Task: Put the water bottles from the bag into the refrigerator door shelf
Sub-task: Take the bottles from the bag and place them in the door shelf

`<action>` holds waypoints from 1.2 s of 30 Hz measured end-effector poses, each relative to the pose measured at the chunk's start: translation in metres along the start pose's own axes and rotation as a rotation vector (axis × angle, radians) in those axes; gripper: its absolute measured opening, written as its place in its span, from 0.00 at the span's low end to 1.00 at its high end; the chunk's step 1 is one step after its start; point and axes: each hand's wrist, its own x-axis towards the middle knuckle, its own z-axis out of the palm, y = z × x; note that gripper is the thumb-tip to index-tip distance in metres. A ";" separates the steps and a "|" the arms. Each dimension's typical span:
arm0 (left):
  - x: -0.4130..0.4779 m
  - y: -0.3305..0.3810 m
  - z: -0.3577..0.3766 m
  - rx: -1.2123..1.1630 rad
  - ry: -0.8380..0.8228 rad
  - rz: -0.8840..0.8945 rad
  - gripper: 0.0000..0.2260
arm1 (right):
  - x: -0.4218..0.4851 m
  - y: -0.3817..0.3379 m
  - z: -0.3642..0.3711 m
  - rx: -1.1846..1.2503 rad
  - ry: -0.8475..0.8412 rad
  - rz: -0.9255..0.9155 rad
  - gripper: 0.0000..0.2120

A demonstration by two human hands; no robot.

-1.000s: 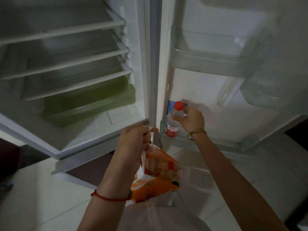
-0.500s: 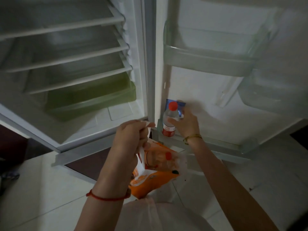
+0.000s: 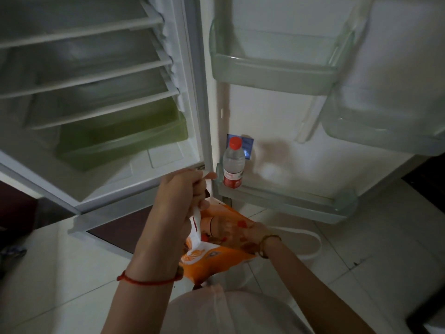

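Observation:
A clear water bottle (image 3: 233,165) with a red cap and red label stands upright at the left end of the bottom door shelf (image 3: 289,203). Nothing touches it. My left hand (image 3: 183,198) is closed on the white handle of an orange and white plastic bag (image 3: 216,259), holding it up below the fridge. My right hand (image 3: 243,235) is down inside the bag's mouth, seen blurred through the thin plastic. Red bottle caps show inside the bag. Whether the right fingers grip anything is hidden.
The open fridge body (image 3: 96,104) at the left has several bare shelves and a green drawer (image 3: 125,143). Two upper door shelves (image 3: 272,66) hang above the bottle. A white cord (image 3: 310,239) lies on the tiled floor under the door.
My right hand let go of the bottle, which now stands alone on the bottom door shelf. The hand dropped down into the bag. The left hand kept holding the handle.

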 end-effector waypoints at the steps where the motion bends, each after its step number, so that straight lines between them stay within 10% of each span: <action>1: -0.002 -0.001 0.001 -0.002 0.003 0.001 0.13 | 0.006 0.004 0.005 0.018 0.023 -0.020 0.25; 13: -0.015 -0.014 0.005 -0.074 0.078 0.012 0.13 | -0.004 0.021 0.005 0.024 0.325 -0.266 0.08; 23: -0.021 -0.018 0.017 -0.105 0.091 0.070 0.09 | -0.108 -0.023 -0.072 -0.198 0.552 -0.856 0.09; 36: -0.012 -0.022 0.028 -0.060 0.158 0.106 0.09 | -0.128 -0.065 -0.133 -0.074 0.845 -1.104 0.14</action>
